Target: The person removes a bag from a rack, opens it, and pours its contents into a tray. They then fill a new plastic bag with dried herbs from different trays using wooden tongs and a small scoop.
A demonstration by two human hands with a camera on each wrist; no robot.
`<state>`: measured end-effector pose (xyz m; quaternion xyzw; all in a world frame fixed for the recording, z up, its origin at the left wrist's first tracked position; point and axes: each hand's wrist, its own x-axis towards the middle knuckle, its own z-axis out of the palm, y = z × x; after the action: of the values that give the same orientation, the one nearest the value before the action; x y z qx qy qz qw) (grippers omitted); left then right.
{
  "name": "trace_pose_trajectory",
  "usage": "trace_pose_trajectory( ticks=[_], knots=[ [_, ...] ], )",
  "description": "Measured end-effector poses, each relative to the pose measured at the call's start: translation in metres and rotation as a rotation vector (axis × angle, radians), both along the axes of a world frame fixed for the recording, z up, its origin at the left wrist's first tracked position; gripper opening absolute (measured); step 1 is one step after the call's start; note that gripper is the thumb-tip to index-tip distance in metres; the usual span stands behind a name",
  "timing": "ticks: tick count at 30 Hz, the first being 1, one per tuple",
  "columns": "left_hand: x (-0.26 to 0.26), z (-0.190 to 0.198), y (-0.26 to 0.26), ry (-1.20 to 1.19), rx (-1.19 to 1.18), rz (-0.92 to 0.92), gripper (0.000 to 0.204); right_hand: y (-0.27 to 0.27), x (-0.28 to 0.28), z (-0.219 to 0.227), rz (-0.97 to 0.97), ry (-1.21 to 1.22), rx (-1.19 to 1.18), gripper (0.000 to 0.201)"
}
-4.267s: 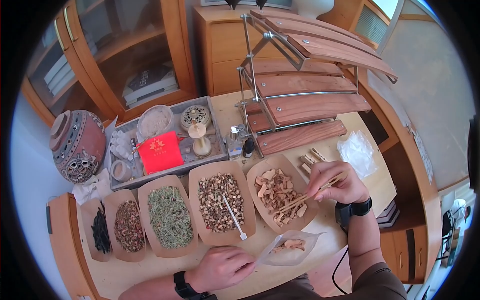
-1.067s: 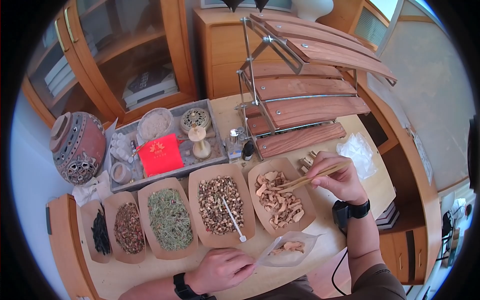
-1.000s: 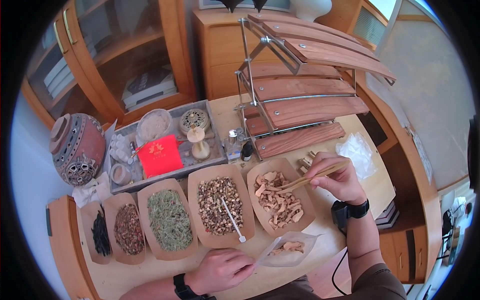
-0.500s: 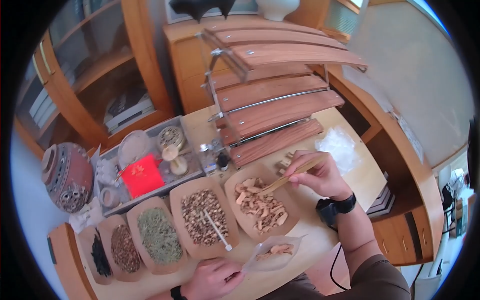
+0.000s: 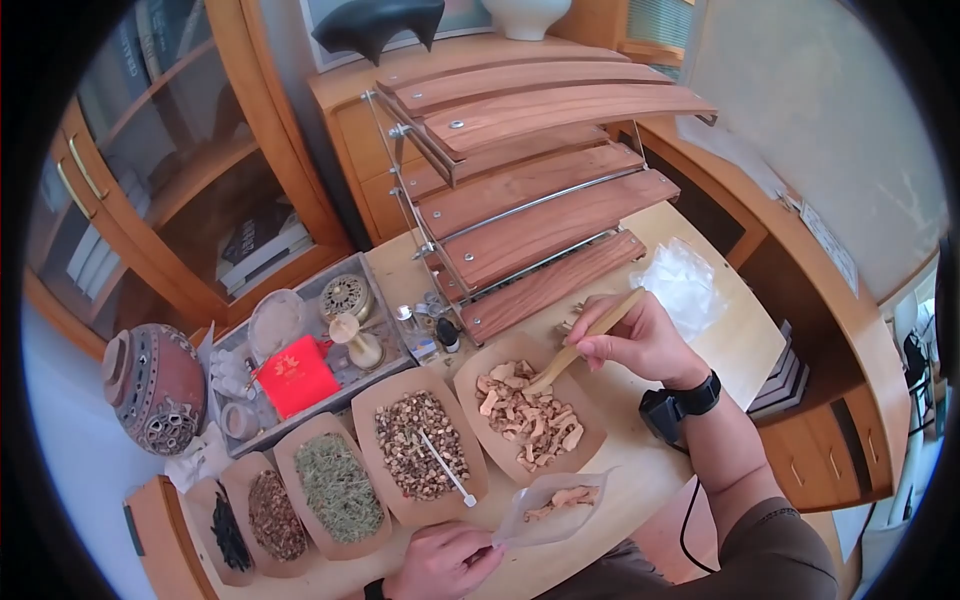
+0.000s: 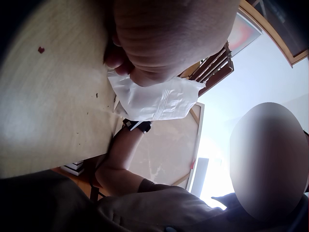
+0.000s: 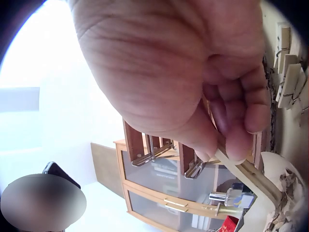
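Note:
My right hand (image 5: 640, 345) pinches bamboo tweezers (image 5: 557, 369) between thumb and fingers, their tips down among pale tan dried slices (image 5: 535, 425) in the rightmost paper tray (image 5: 590, 445). The right wrist view shows the tweezers (image 7: 252, 178) bent toward their tips, which reach the slices. At the table's front edge, my left hand (image 5: 445, 562) pinches one edge of a translucent white pouch (image 5: 515, 522), whose mouth gapes. A few similar slices (image 5: 568, 498) lie inside it. From the left wrist, the pouch (image 6: 159, 99) hangs beneath the hand, its gripped edge partly hidden.
Several paper trays line up leftward, with chopped brown bits and a white spoon (image 5: 448, 468), green herb (image 5: 340, 490), reddish bits (image 5: 277, 515) and black strips (image 5: 228, 530). Behind stand a grey tray (image 5: 395, 355), small bottles (image 5: 447, 335), a slatted wooden rack (image 5: 560, 220) and a plastic bag (image 5: 680, 290).
The tweezers' tips have moved from the lower part of the slices to the upper part. The head view has turned, shifting the scene left. My left hand keeps its grip on the pouch.

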<state>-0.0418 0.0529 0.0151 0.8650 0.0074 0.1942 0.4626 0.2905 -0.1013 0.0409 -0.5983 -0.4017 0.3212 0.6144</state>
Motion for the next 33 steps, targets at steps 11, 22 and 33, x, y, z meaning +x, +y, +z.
trace_pose_trajectory(
  ticks=[11,22,33],
  knots=[
    [-0.002,-0.013,0.002,0.01,0.045,-0.026,0.012,0.0,0.002,0.0,0.015,-0.037,0.01,0.01],
    [-0.002,-0.015,0.002,0.01,0.039,-0.03,0.014,0.001,0.0,0.001,-0.034,0.009,-0.002,0.011],
    [-0.001,-0.015,0.004,-0.004,0.031,-0.044,0.014,0.004,-0.001,0.001,-0.13,0.02,-0.037,0.009]
  ],
)
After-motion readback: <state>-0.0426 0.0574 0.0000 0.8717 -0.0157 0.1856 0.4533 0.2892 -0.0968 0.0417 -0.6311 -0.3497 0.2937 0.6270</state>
